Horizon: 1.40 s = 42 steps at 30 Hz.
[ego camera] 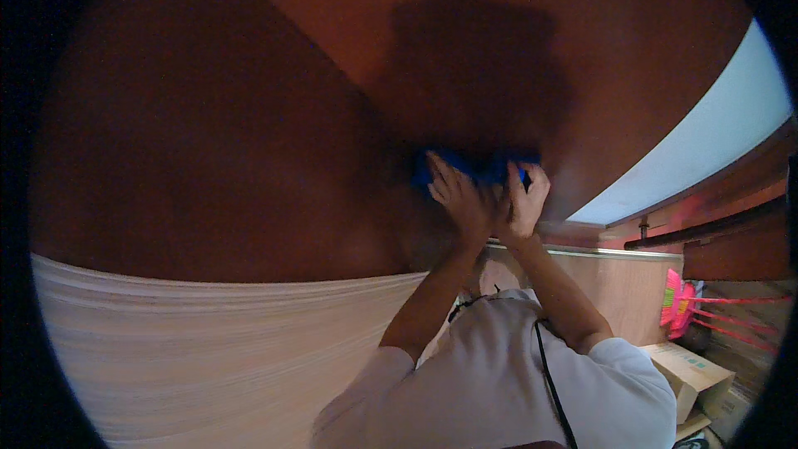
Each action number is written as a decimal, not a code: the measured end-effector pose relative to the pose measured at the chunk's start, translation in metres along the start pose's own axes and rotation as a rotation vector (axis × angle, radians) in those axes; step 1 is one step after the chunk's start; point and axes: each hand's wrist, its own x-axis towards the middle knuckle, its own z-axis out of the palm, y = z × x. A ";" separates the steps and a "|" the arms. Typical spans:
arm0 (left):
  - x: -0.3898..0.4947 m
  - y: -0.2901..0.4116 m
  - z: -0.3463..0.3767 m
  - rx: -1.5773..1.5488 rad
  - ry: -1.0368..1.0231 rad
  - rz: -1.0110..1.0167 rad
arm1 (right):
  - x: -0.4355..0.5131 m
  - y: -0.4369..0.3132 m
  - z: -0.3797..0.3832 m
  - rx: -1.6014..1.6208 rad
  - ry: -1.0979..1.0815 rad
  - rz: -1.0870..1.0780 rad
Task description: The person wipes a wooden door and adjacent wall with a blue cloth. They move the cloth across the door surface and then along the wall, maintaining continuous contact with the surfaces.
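Note:
A blue cloth [421, 173] lies bunched against a dark reddish-brown, wood-like surface [206, 156]. My left hand [460, 196] is on the cloth's left part, its fingers bent over the fabric. Close beside it, my right hand [528, 196] grips the cloth's right part between thumb and fingers. The wrists are near each other. Some of the cloth is hidden under the fingers and in shadow. A broad dark shadow falls on the surface beyond both hands.
Pale streaked flooring [218, 349] spreads at lower left. A light blue panel [692, 143] and a dark rail [711, 227] are at right. Below the rail are pink-and-green broom bristles [673, 305] with pink poles, and a cardboard box [689, 368].

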 end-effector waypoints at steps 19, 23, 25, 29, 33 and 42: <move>0.027 0.017 -0.004 -0.187 0.129 0.188 | 0.039 -0.007 -0.022 -0.088 -0.228 -0.175; 0.044 0.032 -0.017 -0.194 0.235 0.372 | 0.057 -0.011 -0.036 -0.165 -0.113 -0.132; 0.064 0.042 -0.025 -0.173 0.180 0.345 | 0.075 -0.016 -0.035 -0.142 -0.083 -0.149; 0.084 0.052 -0.043 -0.237 0.201 0.314 | 0.093 -0.029 -0.029 -0.117 -0.159 -0.222; 0.081 0.061 -0.060 -0.237 0.168 0.364 | 0.092 -0.037 -0.037 -0.115 -0.187 -0.208; 0.147 0.097 -0.100 -0.147 0.243 0.511 | 0.160 -0.062 -0.044 -0.166 -0.169 -0.210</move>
